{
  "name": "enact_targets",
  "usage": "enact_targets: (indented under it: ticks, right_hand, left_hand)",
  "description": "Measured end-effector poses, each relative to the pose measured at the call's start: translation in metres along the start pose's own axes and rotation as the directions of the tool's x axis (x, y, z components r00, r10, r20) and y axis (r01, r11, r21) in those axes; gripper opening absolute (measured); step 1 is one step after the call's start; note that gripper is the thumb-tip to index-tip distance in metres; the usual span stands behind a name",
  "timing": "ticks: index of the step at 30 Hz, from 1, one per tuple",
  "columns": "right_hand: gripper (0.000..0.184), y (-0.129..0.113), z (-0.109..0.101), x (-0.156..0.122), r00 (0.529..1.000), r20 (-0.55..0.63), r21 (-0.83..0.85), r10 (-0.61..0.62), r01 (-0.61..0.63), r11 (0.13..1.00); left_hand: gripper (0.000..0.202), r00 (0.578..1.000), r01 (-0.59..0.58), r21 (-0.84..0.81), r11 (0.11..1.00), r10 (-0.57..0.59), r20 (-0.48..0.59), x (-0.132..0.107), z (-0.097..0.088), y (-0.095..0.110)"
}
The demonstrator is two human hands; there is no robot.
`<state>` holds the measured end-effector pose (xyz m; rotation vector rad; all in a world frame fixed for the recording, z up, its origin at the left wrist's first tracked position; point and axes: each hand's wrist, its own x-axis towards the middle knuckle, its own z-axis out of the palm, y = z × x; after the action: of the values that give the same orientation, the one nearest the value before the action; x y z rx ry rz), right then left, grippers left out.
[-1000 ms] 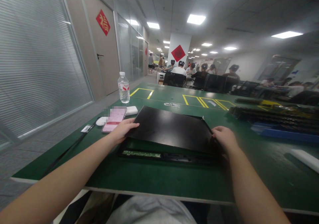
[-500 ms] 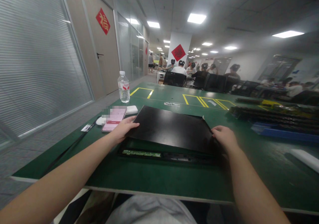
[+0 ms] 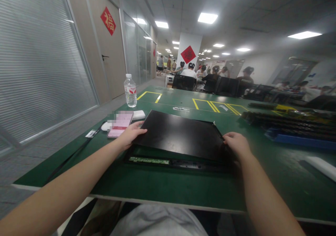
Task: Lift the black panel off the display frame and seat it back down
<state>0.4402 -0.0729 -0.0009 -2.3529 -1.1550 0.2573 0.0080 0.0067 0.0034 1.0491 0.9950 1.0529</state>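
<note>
A thin, black, glossy LCD screen panel (image 3: pixel 181 133) is held above the green table, tilted, with a light reflection on its face. My left hand (image 3: pixel 132 134) grips its left edge, thumb on top and fingers beneath. At the right edge, my right hand (image 3: pixel 237 143) pinches the panel near its corner. Under the near edge lies a black strip with a green circuit board (image 3: pixel 149 161); whether it is joined to the panel cannot be made out. The fingers under the panel are partly hidden.
Left of the panel are a phone (image 3: pixel 120 124), a white case (image 3: pixel 138 115), a black strap (image 3: pixel 76 152) and a water bottle (image 3: pixel 130 92). Stacked dark strips (image 3: pixel 278 124) and a blue tray (image 3: pixel 299 140) lie right on the green table (image 3: pixel 168 190). People sit beyond.
The reflection on the panel has slid toward its near edge, so its tilt has altered slightly. Both hands keep their hold in nearly the same place.
</note>
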Motion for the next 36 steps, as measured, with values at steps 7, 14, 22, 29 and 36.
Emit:
enact_targets:
  ticks: [7, 14, 22, 29, 36]
  right_hand:
    - [0.026, 0.0021, 0.0008, 0.0007, 1.000, -0.005, 0.006, -0.009, 0.009, 1.000]
    - [0.026, 0.0030, 0.0018, 0.0015, 1.000, -0.017, 0.012, -0.018, 0.018, 1.000]
    - [0.027, 0.0011, 0.0004, -0.0003, 1.000, -0.016, -0.012, -0.019, 0.019, 1.000]
    - [0.026, -0.0021, -0.0023, -0.0030, 1.000, -0.012, -0.018, -0.013, 0.013, 1.000]
    - [0.026, 0.0004, -0.0005, -0.0002, 1.000, -0.014, 0.005, -0.017, 0.017, 1.000]
  left_hand:
    - [0.054, 1.000, 0.002, 0.026, 1.000, -0.001, -0.028, 0.0016, -0.0009, -0.0009]
    - [0.049, 0.999, -0.006, 0.038, 0.999, 0.008, -0.033, 0.0002, 0.0002, -0.0009]
    - [0.047, 0.999, 0.004, 0.050, 0.999, -0.002, -0.045, -0.0004, 0.0011, 0.0004]
    - [0.048, 0.999, 0.002, 0.056, 0.998, 0.000, -0.046, -0.0001, -0.0005, 0.0001]
    - [0.045, 0.997, 0.019, 0.091, 0.996, -0.012, -0.081, -0.0010, 0.0004, 0.0022]
